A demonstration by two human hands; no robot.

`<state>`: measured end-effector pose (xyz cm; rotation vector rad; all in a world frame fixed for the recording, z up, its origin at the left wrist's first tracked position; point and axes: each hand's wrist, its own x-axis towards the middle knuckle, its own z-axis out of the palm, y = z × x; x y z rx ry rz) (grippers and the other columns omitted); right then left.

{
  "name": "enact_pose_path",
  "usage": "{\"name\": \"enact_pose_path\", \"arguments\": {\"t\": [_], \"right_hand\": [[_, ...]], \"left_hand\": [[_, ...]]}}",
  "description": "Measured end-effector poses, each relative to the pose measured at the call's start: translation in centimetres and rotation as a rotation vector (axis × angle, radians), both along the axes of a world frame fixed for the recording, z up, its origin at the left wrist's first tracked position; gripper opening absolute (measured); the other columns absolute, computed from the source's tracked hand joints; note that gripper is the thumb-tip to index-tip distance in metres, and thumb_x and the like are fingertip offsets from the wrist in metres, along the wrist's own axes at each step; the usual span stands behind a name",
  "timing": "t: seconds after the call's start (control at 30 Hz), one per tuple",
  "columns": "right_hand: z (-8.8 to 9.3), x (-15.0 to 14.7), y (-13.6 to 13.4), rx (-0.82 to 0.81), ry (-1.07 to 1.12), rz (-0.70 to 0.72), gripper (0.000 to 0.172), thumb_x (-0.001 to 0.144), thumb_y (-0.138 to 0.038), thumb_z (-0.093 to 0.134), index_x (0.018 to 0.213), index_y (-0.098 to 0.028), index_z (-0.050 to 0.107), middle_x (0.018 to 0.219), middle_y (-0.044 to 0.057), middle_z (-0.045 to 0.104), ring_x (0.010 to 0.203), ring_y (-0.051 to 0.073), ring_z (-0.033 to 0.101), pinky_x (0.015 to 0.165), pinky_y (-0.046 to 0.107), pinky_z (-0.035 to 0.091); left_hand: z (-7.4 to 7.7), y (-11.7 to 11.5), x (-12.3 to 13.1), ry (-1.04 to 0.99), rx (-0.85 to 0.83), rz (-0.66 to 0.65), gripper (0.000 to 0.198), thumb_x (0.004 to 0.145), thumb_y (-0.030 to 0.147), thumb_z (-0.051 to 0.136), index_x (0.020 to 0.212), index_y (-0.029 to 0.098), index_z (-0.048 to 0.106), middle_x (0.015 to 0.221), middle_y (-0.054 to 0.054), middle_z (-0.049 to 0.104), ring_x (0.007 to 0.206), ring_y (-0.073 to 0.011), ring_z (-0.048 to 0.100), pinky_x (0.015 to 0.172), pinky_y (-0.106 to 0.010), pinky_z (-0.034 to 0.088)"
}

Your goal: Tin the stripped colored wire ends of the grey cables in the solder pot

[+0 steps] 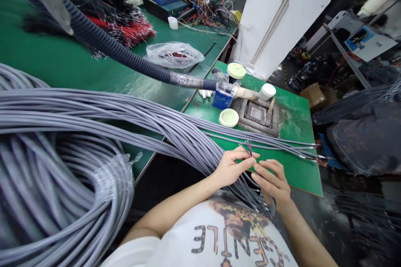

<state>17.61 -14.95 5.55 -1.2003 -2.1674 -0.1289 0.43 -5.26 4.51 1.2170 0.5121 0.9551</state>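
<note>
Left hand [233, 169]: curled closed around a long grey round cable [203, 154], near its end.
Right hand [272, 183]: half open, just beside left hand, no clear hold.
Cable end: thin coloured wires [248, 148] fanning out above a green painted work board [297, 175].

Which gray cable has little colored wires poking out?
The cable in the left hand: its end shows thin red and purple wires. The other cable ends lie on the green board, away from the hands.

head-worn view, facing forward and down, above the hands [232, 169]
</note>
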Motion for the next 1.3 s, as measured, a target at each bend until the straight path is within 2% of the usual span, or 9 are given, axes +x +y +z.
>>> {"name": "enact_pose_path", "arguments": {"t": [0.37, 0.7, 0.83, 0.9, 0.97, 1.03, 1.13, 1.23, 1.3], "right_hand": [[-0.9, 0.0, 0.0, 0.014, 0.077, -0.015, 0.043, 0.087, -0.012, 0.055, 0.127, -0.029, 0.058, 0.117, 0.006, 0.07, 0.117, 0.024, 0.058, 0.093, 0.05, 0.049], [-1.7, 0.3, -0.4, 0.031, 0.119, -0.049, 0.045, 0.086, -0.011, 0.057, 0.127, -0.028, 0.059, 0.118, 0.006, 0.069, 0.116, 0.025, 0.057, 0.092, 0.05, 0.049], [-1.8, 0.6, -1.1, -0.002, 0.097, -0.113, 0.046, 0.087, -0.012, 0.056, 0.13, -0.029, 0.056, 0.123, 0.006, 0.066, 0.117, 0.024, 0.056, 0.094, 0.05, 0.048], [-1.7, 1.5, -2.4, -0.001, 0.057, -0.195, 0.047, 0.087, -0.012, 0.055, 0.13, -0.03, 0.056, 0.125, 0.005, 0.065, 0.118, 0.024, 0.055, 0.095, 0.049, 0.047], [-1.7, 3.1, -4.6, 0.004, -0.004, -0.339, 0.045, 0.087, -0.013, 0.056, 0.128, -0.031, 0.058, 0.128, 0.005, 0.063, 0.116, 0.025, 0.056, 0.096, 0.047, 0.046], [-1.8, 5.2, -7.8, -0.015, -0.082, -0.556, 0.043, 0.085, -0.012, 0.056, 0.124, -0.03, 0.062, 0.129, 0.006, 0.062, 0.113, 0.026, 0.057, 0.096, 0.046, 0.045], [-2.4, 7.8, -12.8, -0.159, -0.165, -0.894, 0.045, 0.085, -0.013, 0.051, 0.127, -0.024, 0.06, 0.123, 0.01, 0.065, 0.107, 0.027, 0.06, 0.092, 0.046, 0.046], [-3.2, 7.6, -15.3, -0.276, 0.048, -1.021, 0.043, 0.088, -0.02, 0.048, 0.13, -0.02, 0.056, 0.112, 0.013, 0.069, 0.097, 0.026, 0.065, 0.083, 0.043, 0.052], [-3.6, 5.8, -14.4, -0.399, 0.358, -0.966, 0.036, 0.089, -0.027, 0.051, 0.123, -0.02, 0.06, 0.101, 0.01, 0.072, 0.082, 0.021, 0.068, 0.071, 0.035, 0.056]], "left_hand": [[0.2, -0.1, 0.5, 0.028, 0.018, 0.023, 0.021, 0.083, 0.033, 0.065, 0.079, 0.015, 0.075, 0.096, -0.01, 0.074, 0.086, -0.0189, 0.065, 0.084, -0.031, 0.048], [-0.3, -0.4, 1.2, 0.057, 0.07, 0.036, 0.021, 0.086, 0.032, 0.062, 0.077, 0.016, 0.073, 0.099, -0.009, 0.074, 0.086, -0.0176, 0.065, 0.083, -0.03, 0.049], [-0.1, -0.5, 2.4, 0.089, 0.103, -0.016, 0.024, 0.089, 0.033, 0.057, 0.085, 0.016, 0.072, 0.103, -0.009, 0.072, 0.091, -0.0188, 0.064, 0.084, -0.03, 0.048], [-0.1, -0.3, 3.1, 0.168, 0.195, -0.1, 0.027, 0.092, 0.034, 0.052, 0.099, 0.017, 0.071, 0.101, -0.008, 0.072, 0.093, -0.0194, 0.062, 0.087, -0.032, 0.046], [-0.3, 0.4, 3.8, 0.273, 0.361, -0.172, 0.031, 0.093, 0.034, 0.049, 0.113, 0.018, 0.066, 0.098, -0.008, 0.071, 0.092, -0.02, 0.061, 0.09, -0.035, 0.044], [-0.7, 1.4, 4.3, 0.391, 0.557, -0.178, 0.034, 0.092, 0.034, 0.05, 0.121, 0.019, 0.062, 0.102, -0.009, 0.07, 0.095, -0.0214, 0.058, 0.091, -0.037, 0.042], [-1.7, 3.0, 5.1, 0.656, 0.789, -0.132, 0.032, 0.091, 0.031, 0.05, 0.118, 0.019, 0.063, 0.11, -0.012, 0.065, 0.103, -0.0251, 0.054, 0.09, -0.04, 0.04], [-2.7, 3.6, 6.5, 0.887, 0.937, -0.13, 0.028, 0.088, 0.029, 0.055, 0.113, 0.018, 0.063, 0.108, -0.013, 0.063, 0.104, -0.0278, 0.051, 0.086, -0.041, 0.039], [-2.9, 3.4, 7.4, 0.963, 0.975, -0.146, 0.024, 0.086, 0.028, 0.058, 0.106, 0.016, 0.063, 0.103, -0.013, 0.062, 0.101, -0.0282, 0.051, 0.084, -0.041, 0.039]]}}
